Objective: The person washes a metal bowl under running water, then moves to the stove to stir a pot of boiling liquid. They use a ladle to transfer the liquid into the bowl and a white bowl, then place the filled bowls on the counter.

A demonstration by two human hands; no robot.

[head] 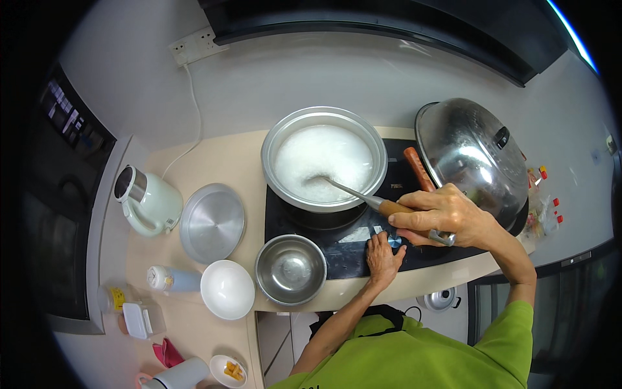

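Observation:
My right hand [437,216] grips the wooden handle of a metal ladle [357,194], whose head is sunk out of sight in white, cloudy liquid [325,155]. That liquid fills much of a large aluminium pot [269,170] at the back of a black glass cooktop [345,255]. My left hand [384,260] rests on the cooktop's front part, its fingers beside a round shiny control knob [394,240]. Left of that hand, an empty stainless steel bowl [291,270] stands at the cooktop's left front edge.
At right, a domed metal lid [474,155] covers a wok with a wooden handle [419,167]. Plastic bottles [549,209] stand behind it. To the left are a round aluminium lid [214,223], a white bowl [227,289], a pale electric kettle [150,202] and a light-blue bottle [175,279].

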